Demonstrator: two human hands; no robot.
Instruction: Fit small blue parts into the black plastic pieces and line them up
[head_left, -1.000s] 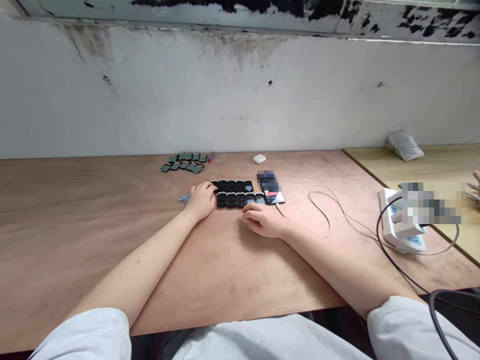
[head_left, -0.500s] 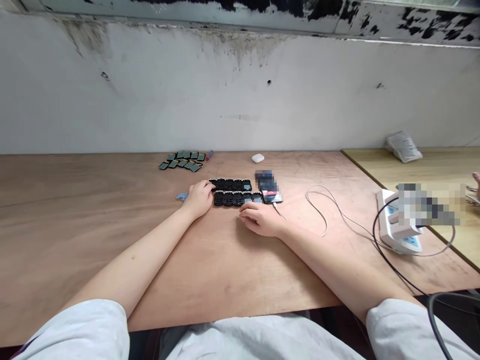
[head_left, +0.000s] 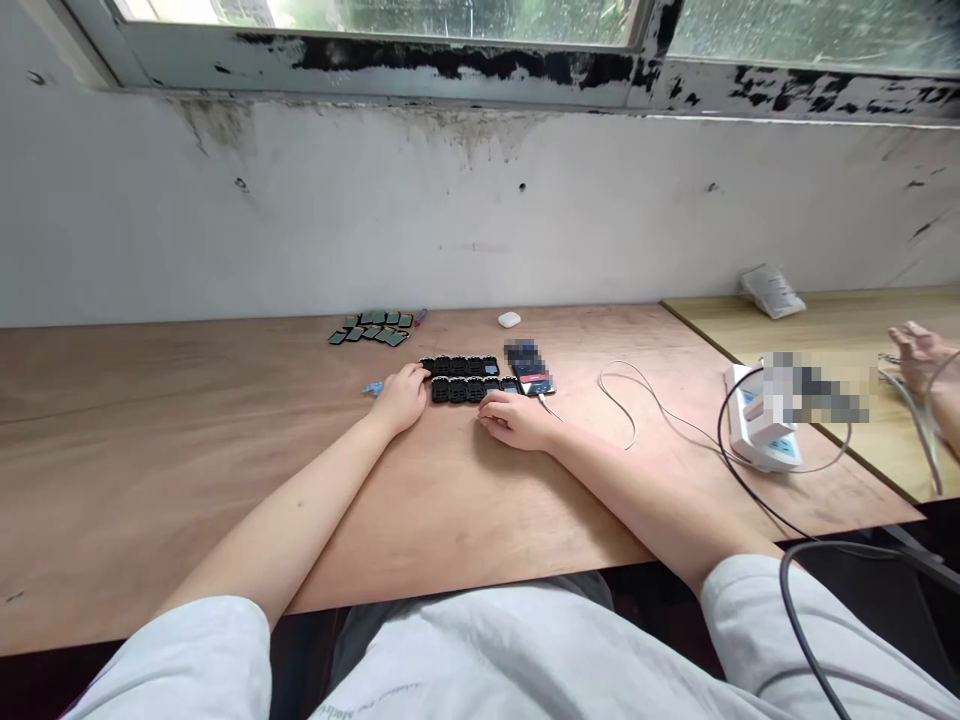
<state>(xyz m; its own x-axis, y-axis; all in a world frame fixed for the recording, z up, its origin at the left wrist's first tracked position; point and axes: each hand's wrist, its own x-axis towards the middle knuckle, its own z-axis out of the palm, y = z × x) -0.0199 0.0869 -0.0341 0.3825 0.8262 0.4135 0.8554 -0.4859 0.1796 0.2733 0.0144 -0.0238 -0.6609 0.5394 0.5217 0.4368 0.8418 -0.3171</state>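
Two rows of small black frames (head_left: 466, 380) lie on the wooden table (head_left: 187, 420), a few with small screens in them. My left hand (head_left: 400, 397) rests at the left end of the rows, fingers curled against the nearest frame. My right hand (head_left: 516, 420) lies palm down just in front of the rows' right end, holding nothing that I can see. A phone (head_left: 534, 381) on a white cable (head_left: 622, 410) sits right of the frames.
Several loose green screen modules (head_left: 373, 329) lie further back, with a red pen (head_left: 421, 317) and a white earbud case (head_left: 509, 320). A white power strip (head_left: 757, 432) with black cords stands at right. Another person's hand (head_left: 919, 352) rests on the adjoining table.
The view has tilted up and shifted right, showing the window frame and more of the neighbouring person's hand. Both my hands have stayed in place at the frames.
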